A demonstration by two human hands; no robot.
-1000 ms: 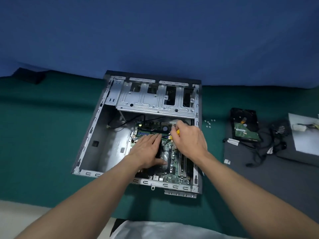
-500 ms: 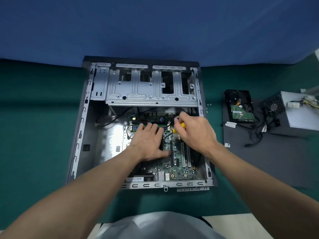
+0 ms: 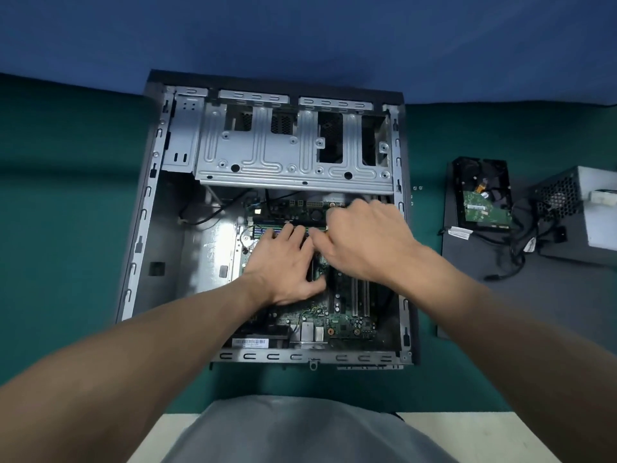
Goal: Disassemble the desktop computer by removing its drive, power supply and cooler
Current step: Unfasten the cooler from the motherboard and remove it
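Note:
The open desktop case [image 3: 143,228] lies flat on the green table, with its motherboard [image 3: 344,325] exposed. My left hand [image 3: 283,262] rests flat over the middle of the board, fingers straight, and hides what is under it. Just to its right, my right hand [image 3: 367,242] grips a yellow-handled screwdriver [image 3: 328,229] of which only a small tip of the handle shows. The hand is motion-blurred. The removed hard drive [image 3: 484,195] and the grey power supply [image 3: 597,215] with its cables lie outside the case to the right.
A metal drive cage [image 3: 283,155] spans the far half of the case. A dark side panel [image 3: 467,295] lies under the drive on the right. A few small screws [image 3: 417,188] sit on the table beside the case. A blue backdrop rises behind.
The view has swung so that the case fills more of the frame. Both hands stay over the same spot on the board; the right hand is now blurred by a small movement.

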